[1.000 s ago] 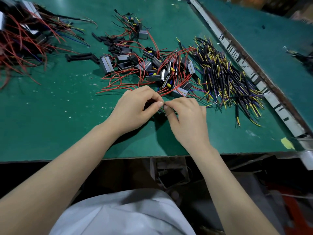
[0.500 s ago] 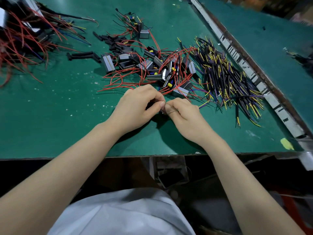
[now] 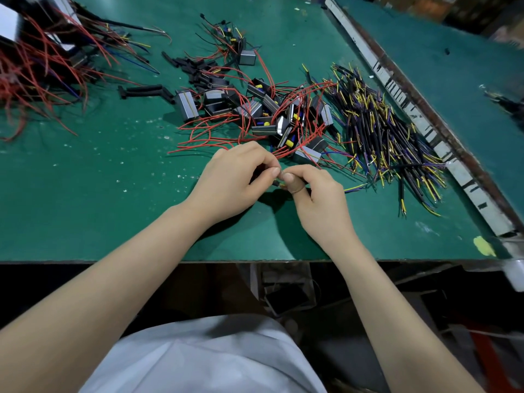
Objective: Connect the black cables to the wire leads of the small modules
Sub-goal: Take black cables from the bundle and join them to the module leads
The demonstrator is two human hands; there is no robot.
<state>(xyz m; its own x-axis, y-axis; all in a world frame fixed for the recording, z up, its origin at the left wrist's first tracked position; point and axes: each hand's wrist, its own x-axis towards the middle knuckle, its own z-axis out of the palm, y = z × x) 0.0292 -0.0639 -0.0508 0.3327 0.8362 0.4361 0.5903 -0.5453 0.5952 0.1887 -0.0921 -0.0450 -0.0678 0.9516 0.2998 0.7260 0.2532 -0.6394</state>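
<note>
Joining a cable to a lead, both hands pinching at the near centre of the bench.

Nearest me: left hand (image 3: 229,182) curled, thumb and forefinger pinching something small and dark, I think a module's lead end; right hand (image 3: 314,191) pinching a black cable (image 3: 355,188), its yellow and purple tail trailing right on the mat (image 3: 85,194). Fingertips touch; the joint itself is hidden between them, so I can't tell if it's seated. My advice: keep the stripped ends aligned, hold the left steady and work with the right, and check the joint before letting go. Just beyond, modules (image 3: 266,114) lie tangled in red leads (image 3: 204,137); pull one clear without dragging its neighbours. Cable pile (image 3: 382,129) is to the right, black sleeves (image 3: 144,90) further back, another red-wire heap (image 3: 37,66) far left.
</note>
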